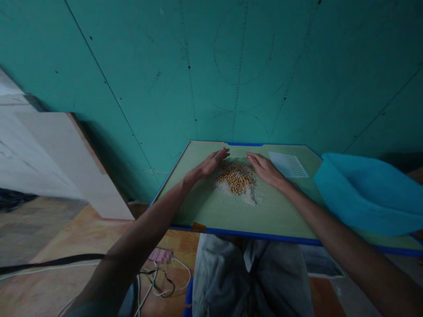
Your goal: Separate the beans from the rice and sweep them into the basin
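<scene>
A heap of yellow-brown beans mixed with white rice grains (pixel 236 178) lies in the middle of a green board with a blue rim (pixel 211 215). My left hand (pixel 211 163) rests flat on the board at the heap's left edge, fingers stretched out and together. My right hand (pixel 264 167) lies flat at the heap's right edge, fingers extended towards the left hand. Both hands cup the pile from either side and hold nothing.
A white slotted card (pixel 288 164) lies on the board's far right. A blue cloth bundle (pixel 366 193) covers the board's right end. A teal wall stands close behind. Cables (pixel 158 281) trail on the orange floor at the left, beside a white block.
</scene>
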